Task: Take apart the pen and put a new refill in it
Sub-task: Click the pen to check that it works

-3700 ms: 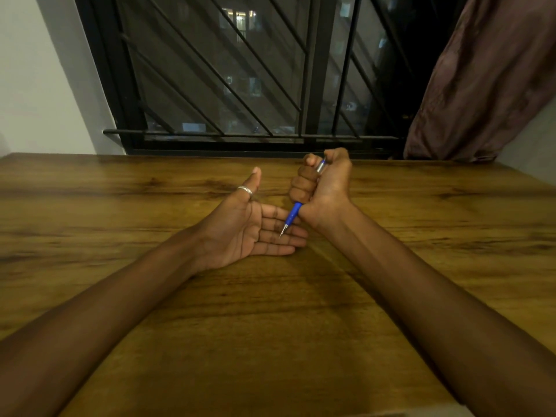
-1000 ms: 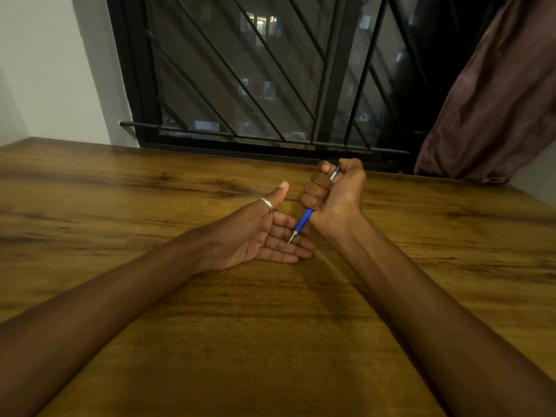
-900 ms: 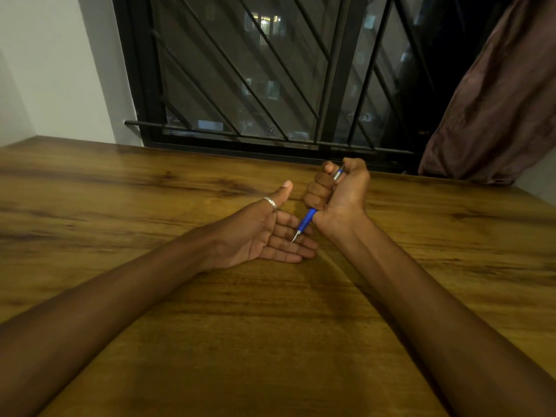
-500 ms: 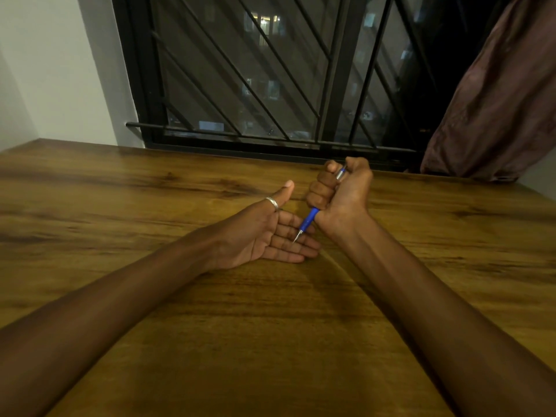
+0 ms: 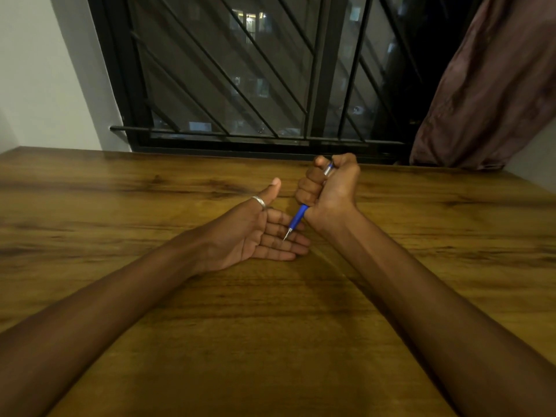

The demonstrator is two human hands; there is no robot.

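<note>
A blue pen with a silver tip points down and left out of my right hand, which is closed in a fist around its barrel. The pen's silver top end shows above the fist, under my thumb. My left hand rests on the wooden table palm up, fingers flat and together, thumb raised with a silver ring on it. The pen's tip hovers just over the left fingers. No separate refill is visible.
A barred black window stands behind the table's far edge. A dark red curtain hangs at the back right. A white wall is at the left. Both forearms lie over the near part of the table.
The hands and pen keep the same pose. Only the camera view has shifted slightly.
</note>
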